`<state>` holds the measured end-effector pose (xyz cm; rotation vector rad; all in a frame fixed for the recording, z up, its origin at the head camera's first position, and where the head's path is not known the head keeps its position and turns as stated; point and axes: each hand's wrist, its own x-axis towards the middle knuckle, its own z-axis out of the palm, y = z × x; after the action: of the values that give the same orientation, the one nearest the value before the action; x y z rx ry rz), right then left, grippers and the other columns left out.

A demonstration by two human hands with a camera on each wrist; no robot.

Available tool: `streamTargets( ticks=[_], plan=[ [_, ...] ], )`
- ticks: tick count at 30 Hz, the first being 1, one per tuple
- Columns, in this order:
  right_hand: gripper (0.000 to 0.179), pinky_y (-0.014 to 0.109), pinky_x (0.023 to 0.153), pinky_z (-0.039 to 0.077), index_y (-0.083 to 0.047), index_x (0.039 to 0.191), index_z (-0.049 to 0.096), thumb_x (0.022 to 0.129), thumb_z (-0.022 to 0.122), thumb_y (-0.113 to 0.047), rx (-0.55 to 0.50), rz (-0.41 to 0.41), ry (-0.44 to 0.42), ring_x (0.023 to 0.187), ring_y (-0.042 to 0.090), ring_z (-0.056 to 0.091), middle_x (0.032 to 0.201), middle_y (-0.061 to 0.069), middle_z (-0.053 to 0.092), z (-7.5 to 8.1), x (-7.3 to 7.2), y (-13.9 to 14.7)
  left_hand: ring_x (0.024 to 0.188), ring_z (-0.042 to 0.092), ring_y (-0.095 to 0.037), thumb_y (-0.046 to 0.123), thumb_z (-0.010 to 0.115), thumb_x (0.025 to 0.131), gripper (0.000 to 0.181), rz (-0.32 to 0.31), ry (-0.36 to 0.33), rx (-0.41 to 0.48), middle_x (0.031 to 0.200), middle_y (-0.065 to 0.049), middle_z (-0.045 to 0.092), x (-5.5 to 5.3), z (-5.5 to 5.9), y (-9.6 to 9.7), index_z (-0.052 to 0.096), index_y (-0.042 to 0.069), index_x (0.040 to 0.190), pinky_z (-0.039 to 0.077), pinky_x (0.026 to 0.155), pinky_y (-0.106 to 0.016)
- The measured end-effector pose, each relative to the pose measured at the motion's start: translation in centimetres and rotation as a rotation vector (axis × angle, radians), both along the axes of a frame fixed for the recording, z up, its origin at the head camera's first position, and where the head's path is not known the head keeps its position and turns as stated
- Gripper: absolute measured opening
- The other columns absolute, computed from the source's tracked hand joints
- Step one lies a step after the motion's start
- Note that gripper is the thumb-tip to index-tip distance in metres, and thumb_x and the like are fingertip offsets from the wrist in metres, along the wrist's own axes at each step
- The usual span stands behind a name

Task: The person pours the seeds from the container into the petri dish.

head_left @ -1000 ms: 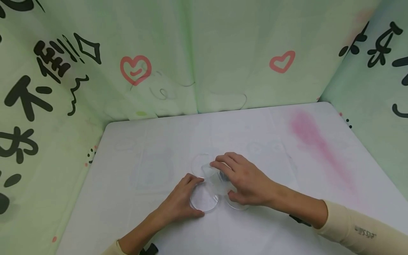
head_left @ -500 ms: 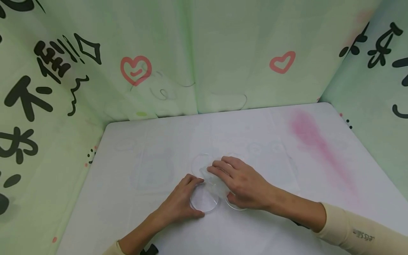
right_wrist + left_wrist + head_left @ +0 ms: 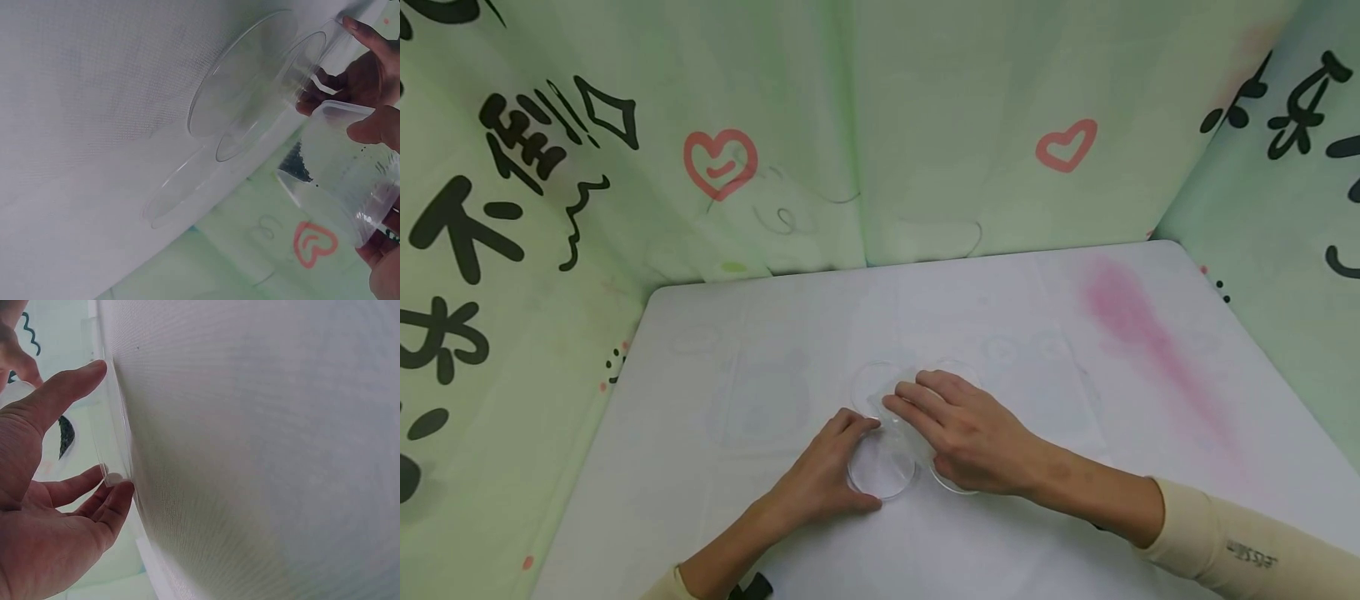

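Observation:
My left hand (image 3: 835, 467) holds a round clear dish (image 3: 883, 468) by its edge on the white table, thumb at the near side and fingers at the far side. My right hand (image 3: 966, 437) grips a clear plastic cup (image 3: 340, 169), tilted close over the dishes with its rim toward the left hand. Small dark grains (image 3: 295, 164) lie bunched inside the cup in the right wrist view, and a few specks cling to its wall. From the head camera, the right hand covers most of the cup.
More clear dishes stand close by: one (image 3: 953, 486) partly under the right hand, one (image 3: 865, 382) behind the held dish, one (image 3: 958, 367) at the back right. A white cloth (image 3: 760, 517) covers the table. Green curtains (image 3: 940, 150) enclose its back and sides.
My right hand has shifted slightly left and toward me, tipping the cup further; the dark contents seen earlier are now hidden behind it from the head. The left hand and its dish stay still.

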<state>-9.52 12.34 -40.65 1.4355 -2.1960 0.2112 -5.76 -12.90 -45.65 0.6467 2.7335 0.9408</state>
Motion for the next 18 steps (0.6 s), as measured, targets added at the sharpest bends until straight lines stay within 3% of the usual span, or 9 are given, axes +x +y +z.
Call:
streamTargets(
  ticks=[7, 14, 18],
  plan=[
    [0.064, 0.039, 0.106, 0.051, -0.003, 0.137, 0.061, 0.072, 0.064, -0.003, 0.002, 0.018, 0.036, 0.116, 0.031, 0.059, 0.127, 0.009, 0.065, -0.03, -0.1, -0.09, 0.119, 0.056, -0.021, 0.022, 0.1, 0.062, 0.09, 0.001, 0.001, 0.005, 0.127, -0.004, 0.054, 0.0, -0.01, 0.0, 0.058, 0.008, 0.14, 0.052, 0.102, -0.041],
    [0.055, 0.039, 0.106, 0.051, -0.001, 0.137, 0.062, 0.087, 0.039, -0.004, -0.003, 0.048, 0.075, 0.114, 0.03, 0.059, 0.126, 0.009, 0.065, -0.13, -0.2, -0.14, 0.119, 0.056, -0.021, 0.021, 0.1, 0.062, 0.089, -0.007, 0.013, 0.013, 0.127, -0.004, 0.054, 0.05, -0.05, -0.12, 0.058, 0.007, 0.139, 0.052, 0.102, -0.041],
    [0.052, 0.039, 0.106, 0.051, -0.001, 0.136, 0.062, 0.09, 0.037, -0.003, -0.006, 0.055, 0.092, 0.113, 0.028, 0.057, 0.126, 0.009, 0.064, -0.11, -0.11, -0.22, 0.119, 0.056, -0.02, 0.021, 0.1, 0.062, 0.09, -0.007, 0.008, 0.014, 0.127, -0.004, 0.054, 0.06, -0.06, -0.13, 0.058, 0.007, 0.14, 0.052, 0.102, -0.041]
  ],
)
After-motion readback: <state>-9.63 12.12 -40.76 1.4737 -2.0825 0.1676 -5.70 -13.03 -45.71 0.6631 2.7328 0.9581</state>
